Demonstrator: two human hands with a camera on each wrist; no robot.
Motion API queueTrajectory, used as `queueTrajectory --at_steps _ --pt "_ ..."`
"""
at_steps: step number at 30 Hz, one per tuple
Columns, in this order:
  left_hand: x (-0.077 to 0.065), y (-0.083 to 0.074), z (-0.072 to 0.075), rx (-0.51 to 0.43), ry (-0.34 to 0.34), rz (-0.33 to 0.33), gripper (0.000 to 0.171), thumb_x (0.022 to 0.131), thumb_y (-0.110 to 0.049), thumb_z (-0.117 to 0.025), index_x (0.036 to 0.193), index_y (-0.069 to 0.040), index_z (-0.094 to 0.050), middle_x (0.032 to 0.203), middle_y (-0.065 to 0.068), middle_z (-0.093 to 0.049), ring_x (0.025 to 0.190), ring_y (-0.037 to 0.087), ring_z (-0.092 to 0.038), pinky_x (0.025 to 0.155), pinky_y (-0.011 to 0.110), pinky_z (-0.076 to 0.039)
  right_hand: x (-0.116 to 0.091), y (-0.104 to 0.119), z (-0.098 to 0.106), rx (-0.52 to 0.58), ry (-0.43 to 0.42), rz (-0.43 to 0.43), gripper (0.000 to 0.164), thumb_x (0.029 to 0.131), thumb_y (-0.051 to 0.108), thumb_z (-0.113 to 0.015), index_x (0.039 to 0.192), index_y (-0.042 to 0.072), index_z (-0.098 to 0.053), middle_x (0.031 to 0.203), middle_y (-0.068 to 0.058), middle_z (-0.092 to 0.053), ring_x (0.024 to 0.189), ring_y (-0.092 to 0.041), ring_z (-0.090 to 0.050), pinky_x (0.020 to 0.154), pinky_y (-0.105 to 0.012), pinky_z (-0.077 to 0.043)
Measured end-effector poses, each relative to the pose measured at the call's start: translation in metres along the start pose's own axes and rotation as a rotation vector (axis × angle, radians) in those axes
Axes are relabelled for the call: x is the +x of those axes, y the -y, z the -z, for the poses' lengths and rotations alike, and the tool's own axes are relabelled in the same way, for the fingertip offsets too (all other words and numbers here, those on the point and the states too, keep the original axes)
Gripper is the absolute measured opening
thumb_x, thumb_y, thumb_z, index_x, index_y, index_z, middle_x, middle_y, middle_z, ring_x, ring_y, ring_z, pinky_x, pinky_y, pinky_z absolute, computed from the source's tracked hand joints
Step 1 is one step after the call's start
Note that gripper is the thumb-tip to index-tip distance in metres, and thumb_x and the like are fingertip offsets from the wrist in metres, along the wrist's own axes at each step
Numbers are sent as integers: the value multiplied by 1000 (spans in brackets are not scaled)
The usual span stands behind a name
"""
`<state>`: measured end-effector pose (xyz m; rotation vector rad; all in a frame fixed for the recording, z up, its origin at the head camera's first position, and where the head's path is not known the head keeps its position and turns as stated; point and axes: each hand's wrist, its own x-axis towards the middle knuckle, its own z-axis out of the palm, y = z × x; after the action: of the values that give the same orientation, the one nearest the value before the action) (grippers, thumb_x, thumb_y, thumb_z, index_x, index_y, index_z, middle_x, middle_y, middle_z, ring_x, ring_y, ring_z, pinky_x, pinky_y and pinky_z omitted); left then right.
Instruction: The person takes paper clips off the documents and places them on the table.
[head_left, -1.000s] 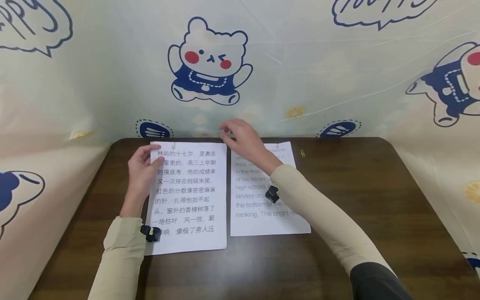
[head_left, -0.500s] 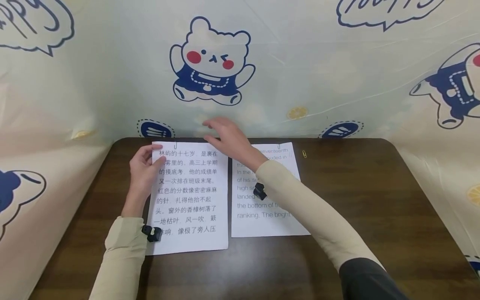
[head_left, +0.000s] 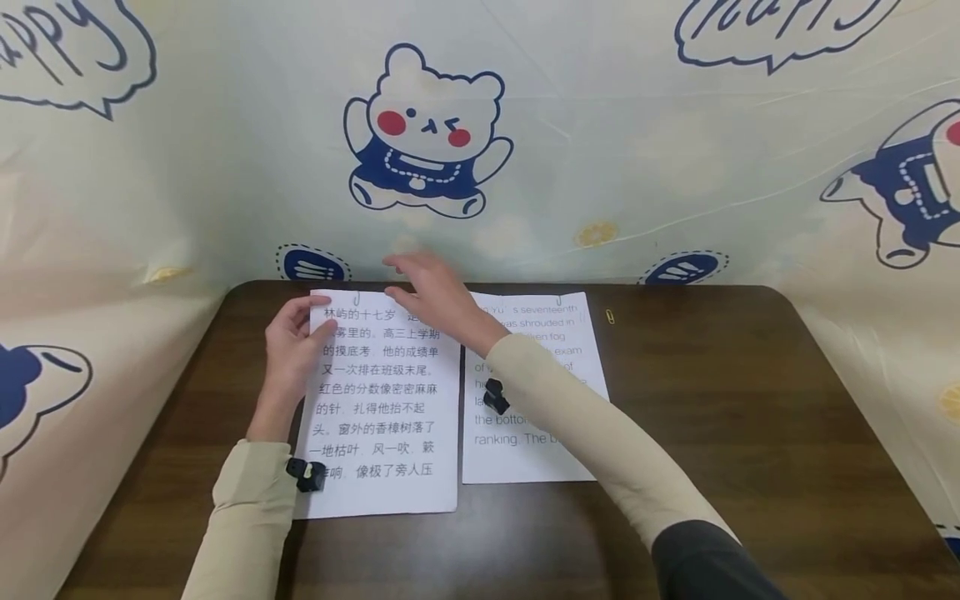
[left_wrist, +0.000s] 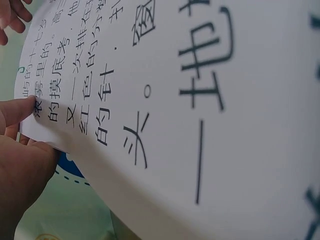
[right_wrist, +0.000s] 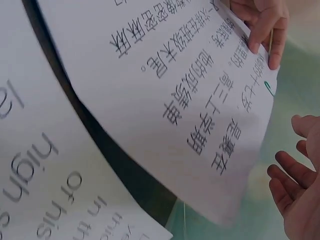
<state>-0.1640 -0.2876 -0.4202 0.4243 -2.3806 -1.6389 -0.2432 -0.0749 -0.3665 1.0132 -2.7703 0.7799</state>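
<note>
White sheets printed with Chinese text are at the left of the table, with a green paper clip on their top edge. My left hand pinches their upper left corner, the thumb on the printed face and the other fingers behind. Above the top edge, near the clip, my right hand reaches across with relaxed, spread fingers and holds nothing. Its forearm crosses a second set of sheets with English text and hides part of it.
Another paper clip sits on the English sheets' top edge. A loose yellow paper clip lies to their right on the brown table. Behind the table's far edge hangs a cloth with cartoon bears.
My right hand has moved left, from above the gap between the two sets of sheets to above the Chinese text sheets. The left hand keeps its hold on the corner.
</note>
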Motion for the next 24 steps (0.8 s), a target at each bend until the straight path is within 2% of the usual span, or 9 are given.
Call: queueTrajectory --at_steps 5,12,18,24 --pt "-1 1 1 -17 8 -19 40 92 -25 -62 131 -25 -52 139 1 -52 102 11 -63 79 13 -53 5 9 -12 -17 24 37 53 97 37 -52 146 23 -37 147 4 -46 137 -13 -41 116 -27 -30" --pt "-1 3 4 -14 2 -17 38 92 -24 -61 130 -27 -52 142 -2 -50 105 9 -61 79 10 -52 8 18 -26 -36 71 73 51 99 35 -48 148 25 -35 141 3 -52 129 -12 -48 111 -26 -37" --pt "-1 6 4 -29 11 -26 40 92 -22 -62 130 -24 -53 142 0 -50 109 12 -61 81 10 -51 10 24 -33 -34 64 79 50 99 34 -49 147 27 -36 140 5 -52 126 -10 -50 108 -25 -39" --pt "2 6 3 -63 22 -38 40 92 -19 -62 131 -22 -52 142 -1 -50 109 13 -61 79 11 -52 12 29 -41 -55 61 91 48 98 37 -49 145 32 -39 132 6 -57 117 -8 -53 104 -24 -40"
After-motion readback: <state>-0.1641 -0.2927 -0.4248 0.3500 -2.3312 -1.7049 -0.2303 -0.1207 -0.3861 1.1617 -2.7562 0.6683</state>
